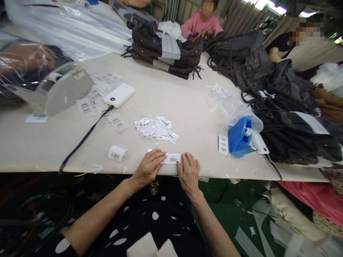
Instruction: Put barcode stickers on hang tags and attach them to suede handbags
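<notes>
A small white tag with a barcode (173, 159) lies flat at the table's front edge, between my two hands. My left hand (149, 164) rests over its left end, fingers stretched and laid together. At the tag's right end is my right hand (189, 169), its fingers extended on the table and the thumb touching the tag. Just beyond my hands lies a loose pile of white hang tags (155, 127) in clear plastic. A curled barcode label (117, 153) sits to the left of my left hand.
A blue tape dispenser (238, 137) stands at right beside a barcode label strip (222, 144). At left are a grey tape dispenser (66, 89), a white power bank (119, 95) with a black cable, and label sheets. Black bags (166, 50) are stacked behind; co-workers sit around the table.
</notes>
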A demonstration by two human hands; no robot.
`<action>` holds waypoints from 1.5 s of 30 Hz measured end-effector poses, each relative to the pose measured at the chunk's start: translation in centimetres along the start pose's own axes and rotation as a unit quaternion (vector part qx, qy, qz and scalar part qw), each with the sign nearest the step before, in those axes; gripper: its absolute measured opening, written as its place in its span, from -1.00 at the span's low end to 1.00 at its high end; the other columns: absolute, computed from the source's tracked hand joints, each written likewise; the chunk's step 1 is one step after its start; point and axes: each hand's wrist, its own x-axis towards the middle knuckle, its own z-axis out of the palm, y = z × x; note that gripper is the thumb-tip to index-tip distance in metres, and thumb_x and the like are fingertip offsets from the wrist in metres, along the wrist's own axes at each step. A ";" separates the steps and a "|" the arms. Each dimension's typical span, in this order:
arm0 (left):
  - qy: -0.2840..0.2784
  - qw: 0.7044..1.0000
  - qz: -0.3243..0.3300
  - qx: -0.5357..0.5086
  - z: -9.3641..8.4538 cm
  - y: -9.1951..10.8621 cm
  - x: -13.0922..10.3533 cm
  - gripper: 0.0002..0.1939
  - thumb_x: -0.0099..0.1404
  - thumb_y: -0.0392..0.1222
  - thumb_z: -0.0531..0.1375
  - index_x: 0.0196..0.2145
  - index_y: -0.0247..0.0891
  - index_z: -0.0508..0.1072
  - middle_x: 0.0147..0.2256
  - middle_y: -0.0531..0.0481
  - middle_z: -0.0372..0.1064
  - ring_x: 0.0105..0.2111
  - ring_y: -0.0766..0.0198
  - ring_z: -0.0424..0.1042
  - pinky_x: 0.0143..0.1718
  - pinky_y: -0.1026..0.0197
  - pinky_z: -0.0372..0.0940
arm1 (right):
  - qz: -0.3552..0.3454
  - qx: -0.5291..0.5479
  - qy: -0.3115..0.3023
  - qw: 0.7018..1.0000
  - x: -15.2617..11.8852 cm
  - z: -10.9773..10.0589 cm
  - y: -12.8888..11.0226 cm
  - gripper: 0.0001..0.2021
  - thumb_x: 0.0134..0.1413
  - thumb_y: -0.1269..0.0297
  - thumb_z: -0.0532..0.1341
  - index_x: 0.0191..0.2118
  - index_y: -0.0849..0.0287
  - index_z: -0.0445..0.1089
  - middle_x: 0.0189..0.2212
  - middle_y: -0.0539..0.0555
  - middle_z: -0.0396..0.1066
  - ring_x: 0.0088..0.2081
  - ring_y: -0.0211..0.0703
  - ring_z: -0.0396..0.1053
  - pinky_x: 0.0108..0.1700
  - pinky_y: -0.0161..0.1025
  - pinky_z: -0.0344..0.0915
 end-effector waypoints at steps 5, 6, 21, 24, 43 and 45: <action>-0.001 0.980 -0.102 0.172 -1.0 -0.5 -1.1 -0.54 0.25 -0.19 0.07 0.09 -0.37 0.18 0.06 -0.31 0.21 0.09 -0.05 0.13 0.04 -0.13 0.10 | 0.000 -0.003 0.016 1.000 -0.3 0.7 -0.1 -0.63 0.19 0.24 -0.02 0.05 0.27 0.24 0.08 0.25 0.20 0.13 0.07 0.06 0.14 0.07 -0.12; -0.014 0.976 -0.102 0.191 -0.8 -0.6 -1.4 -0.51 0.25 -0.17 0.06 0.11 -0.40 0.15 0.07 -0.33 0.19 0.10 -0.07 0.12 0.05 -0.14 0.09 | 0.001 -0.005 0.023 1.000 -0.4 0.8 -0.3 -0.63 0.19 0.24 -0.02 0.04 0.28 0.24 0.08 0.26 0.20 0.13 0.08 0.06 0.14 0.08 -0.12; -0.060 0.975 -0.113 0.181 0.4 -0.9 -2.4 -0.56 0.28 -0.16 0.00 0.07 -0.43 0.19 0.07 -0.28 0.20 0.12 0.02 0.09 0.08 -0.03 0.08 | -0.034 0.098 0.023 0.994 -0.3 1.4 -5.1 -0.66 0.20 0.30 -0.04 0.04 0.26 0.23 0.02 0.22 0.26 0.08 -0.04 0.12 0.10 -0.02 -0.04; -0.067 0.974 -0.149 0.155 -0.4 -0.8 -1.7 -0.58 0.23 -0.21 0.07 0.03 -0.41 0.24 -0.01 -0.25 0.27 0.04 0.03 0.18 0.02 0.00 0.12 | -0.029 0.124 0.013 0.992 0.4 0.9 -4.4 -0.65 0.17 0.27 0.00 0.05 0.23 0.22 -0.01 0.20 0.27 0.03 -0.06 0.16 0.05 -0.08 0.03; -0.121 0.833 -0.430 -0.327 -3.8 0.6 1.1 -0.55 -0.06 -0.11 0.26 -0.18 -0.34 0.37 -0.45 0.07 0.34 -0.56 0.40 0.25 -0.54 0.33 0.17 | 0.169 0.635 -0.159 0.737 2.7 -1.5 -2.0 -0.82 -0.14 0.19 0.29 -0.38 0.17 0.42 -0.44 -0.03 0.45 -0.39 -0.22 0.34 -0.27 -0.28 0.25; -0.148 0.791 -0.473 -0.358 -4.1 0.9 1.1 -0.64 -0.02 -0.06 0.23 -0.30 -0.36 0.39 -0.56 0.11 0.27 -0.65 0.46 0.13 -0.65 0.38 0.01 | 0.191 0.641 -0.150 0.728 2.6 -1.6 -1.8 -0.81 -0.18 0.20 0.31 -0.39 0.18 0.43 -0.45 -0.03 0.45 -0.40 -0.22 0.33 -0.27 -0.28 0.24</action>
